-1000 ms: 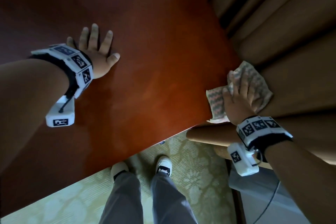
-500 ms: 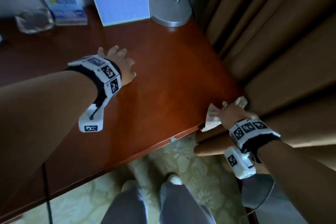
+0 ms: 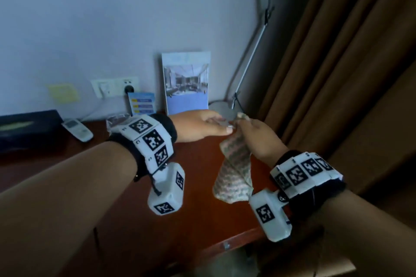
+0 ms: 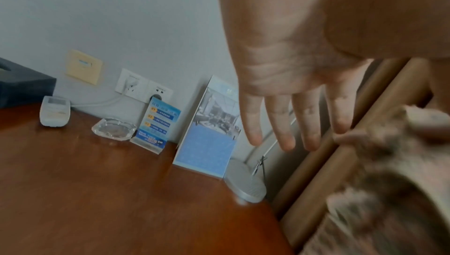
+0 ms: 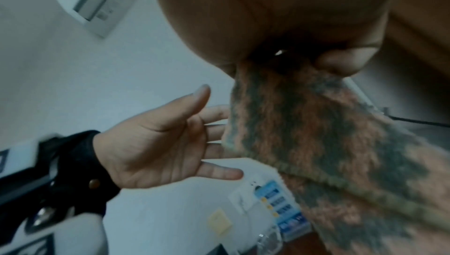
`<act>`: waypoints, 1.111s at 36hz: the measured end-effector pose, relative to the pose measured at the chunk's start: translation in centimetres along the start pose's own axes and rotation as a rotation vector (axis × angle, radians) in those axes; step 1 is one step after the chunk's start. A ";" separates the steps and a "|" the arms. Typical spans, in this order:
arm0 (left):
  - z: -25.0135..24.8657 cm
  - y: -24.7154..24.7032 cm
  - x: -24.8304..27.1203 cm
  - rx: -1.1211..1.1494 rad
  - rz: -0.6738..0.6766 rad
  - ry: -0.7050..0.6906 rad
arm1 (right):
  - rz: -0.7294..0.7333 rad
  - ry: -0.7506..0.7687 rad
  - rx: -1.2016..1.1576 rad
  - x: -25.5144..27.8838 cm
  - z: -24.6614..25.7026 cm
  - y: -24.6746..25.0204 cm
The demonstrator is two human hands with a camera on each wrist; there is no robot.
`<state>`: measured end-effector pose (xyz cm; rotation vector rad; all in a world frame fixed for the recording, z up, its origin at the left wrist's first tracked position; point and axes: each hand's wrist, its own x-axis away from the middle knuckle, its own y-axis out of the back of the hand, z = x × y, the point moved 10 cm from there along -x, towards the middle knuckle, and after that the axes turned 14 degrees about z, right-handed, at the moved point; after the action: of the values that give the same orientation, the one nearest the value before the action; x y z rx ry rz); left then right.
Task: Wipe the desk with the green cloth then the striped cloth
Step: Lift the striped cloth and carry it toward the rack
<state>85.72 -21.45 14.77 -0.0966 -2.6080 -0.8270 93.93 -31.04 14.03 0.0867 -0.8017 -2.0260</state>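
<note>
Fingers [image 5: 340, 61] of your right hand [image 3: 258, 137] pinch the top corner of the striped cloth [image 3: 234, 175]; it hangs free in the air above the desk [image 3: 202, 220], over the right end, not touching the wood. Your left hand [image 3: 200, 127] is released, fingers straight & spread, palm toward the cloth. Its fingertips are just beside the pinched corner; in the right wrist view some go behind the cloth's edge, so can't tell if they touch it.

Behind the hands, at the desk's back right corner, the round grey lamp base [image 4: 246, 182] sits w/ its thin arm [image 3: 254, 47] going up. Next to it along the back edge: a standing photo card [image 4: 209, 132], a small blue leaflet stand [image 4: 155, 124], a glass ashtray [image 4: 113, 129], then a white remote [image 4: 54, 111] & a dark tissue box [image 3: 27, 128] toward the back left. Wall sockets [image 4: 143, 87] & a yellow plate [image 4: 84, 69] above. Brown curtain [image 3: 349, 63] hangs off the desk's right edge.
</note>
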 end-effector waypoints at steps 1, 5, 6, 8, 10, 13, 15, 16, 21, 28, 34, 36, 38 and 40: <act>-0.4 0.4 0.7 0.005 -0.013 -0.013 | 0.016 0.065 -0.006 -0.1 2.2 -0.3; -1.5 3.0 3.6 0.048 -0.159 -0.067 | -0.009 0.235 -0.068 -0.5 8.9 -0.4; -1.6 3.9 4.3 0.071 -0.208 -0.088 | -0.014 0.264 -0.075 -0.8 10.1 -0.5; -1.8 5.5 6.1 0.090 -0.288 -0.104 | 0.034 0.300 -0.074 -1.0 12.4 -1.4; -1.6 7.1 7.9 0.081 -0.384 -0.090 | 0.101 0.345 -0.079 -1.4 14.5 -2.4; -0.7 9.2 10.8 0.040 -0.501 -0.034 | 0.210 0.396 -0.091 -1.6 17.2 -3.7; 0.2 10.2 12.8 0.048 -0.555 -0.004 | 0.305 0.429 -0.113 -1.5 19.0 -4.8; 0.8 10.6 13.7 0.061 -0.581 0.014 | 0.352 0.449 -0.131 -1.3 19.8 -5.3; 3.7 11.9 18.6 0.072 -0.692 0.066 | 0.525 0.504 -0.077 -0.7 22.4 -9.4; 8.9 13.5 26.3 0.062 -0.781 0.153 | 0.588 0.607 0.034 0.8 26.7 -16.0; 14.4 16.3 35.1 0.037 -0.865 0.178 | 0.514 0.575 0.028 -0.9 31.0 -22.6; 16.6 17.0 38.4 0.026 -0.883 0.177 | 0.538 0.553 0.017 -1.2 32.3 -25.7; 18.6 17.4 41.0 0.038 -0.891 0.182 | 0.540 0.579 0.057 -1.2 33.8 -28.2; 21.1 17.8 44.2 0.043 -0.901 0.199 | 0.540 0.614 0.131 -1.1 36.0 -31.7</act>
<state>40.97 2.70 26.11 1.1764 -2.4179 -0.9707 58.19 -0.64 23.99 0.4879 -0.4890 -1.3227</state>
